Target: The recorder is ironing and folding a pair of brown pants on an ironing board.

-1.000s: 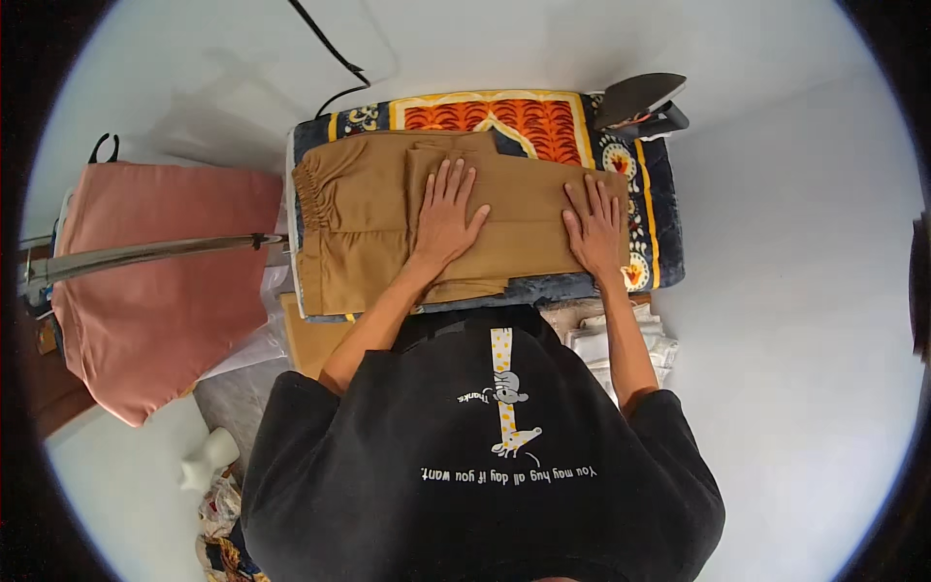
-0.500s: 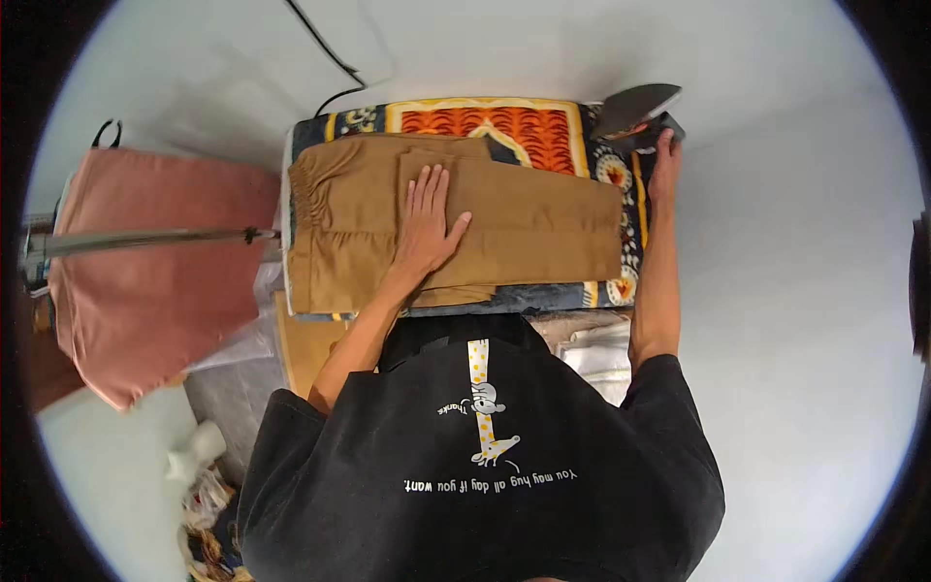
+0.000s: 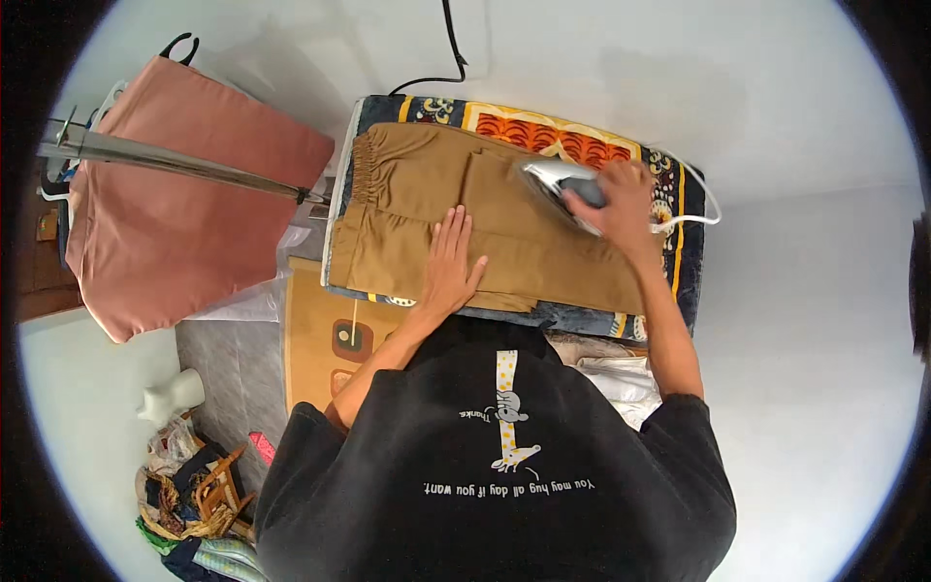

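Observation:
Brown trousers (image 3: 417, 242) with an elastic waistband at the left lie folded on a patterned blanket (image 3: 685, 252) of dark blue, orange and yellow. My left hand (image 3: 453, 262) rests flat on the trousers near their front edge, fingers stretched out. In my right hand (image 3: 626, 199) is a clothes iron (image 3: 562, 189) with a silver body and grey handle; my fingers wrap round the handle. It is over the upper middle of the trousers, its tip toward the left. Whether its sole touches the cloth cannot be made out. A white cord (image 3: 693, 218) trails from it to the right.
A pink cloth (image 3: 194, 194) hangs at the left beside a metal pole (image 3: 194, 167). The wall (image 3: 795, 291) bounds the far and right sides, with a black cable (image 3: 453, 48) on it. Lower left are a basket (image 3: 179, 527) of cloths and a white form (image 3: 173, 395).
The iron has gone from tilted up at the blanket's far right corner to over the trousers, moving left and nearer with my right hand. My left hand stays on the cloth. The view has turned.

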A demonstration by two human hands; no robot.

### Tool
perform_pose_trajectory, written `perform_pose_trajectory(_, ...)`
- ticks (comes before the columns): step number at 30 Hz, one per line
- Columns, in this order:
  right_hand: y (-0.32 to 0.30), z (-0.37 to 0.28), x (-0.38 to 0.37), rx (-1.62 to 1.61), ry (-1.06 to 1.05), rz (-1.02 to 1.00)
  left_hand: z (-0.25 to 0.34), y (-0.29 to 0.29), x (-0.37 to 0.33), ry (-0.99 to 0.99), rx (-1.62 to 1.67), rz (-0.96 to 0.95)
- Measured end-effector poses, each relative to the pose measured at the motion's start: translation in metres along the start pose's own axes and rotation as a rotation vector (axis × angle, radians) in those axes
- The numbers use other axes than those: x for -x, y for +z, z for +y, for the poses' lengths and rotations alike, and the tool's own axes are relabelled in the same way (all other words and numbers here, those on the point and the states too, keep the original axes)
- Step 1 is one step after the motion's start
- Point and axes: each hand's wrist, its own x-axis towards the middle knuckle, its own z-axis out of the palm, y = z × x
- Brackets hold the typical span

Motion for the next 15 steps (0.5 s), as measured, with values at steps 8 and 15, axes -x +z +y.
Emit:
perform_pose_trajectory(8, 0.089, -0.058, -0.02, 0.143, 0.187, -0.246, -0.009, 0.006, 0.008, 0.028, -0.1, -0.044)
perform_pose_trajectory(15, 0.089, -0.056, -0.033, 0.224, 0.227, -0.486, -0.012, 0.008, 0.005, 0.037, -0.07, -0.005)
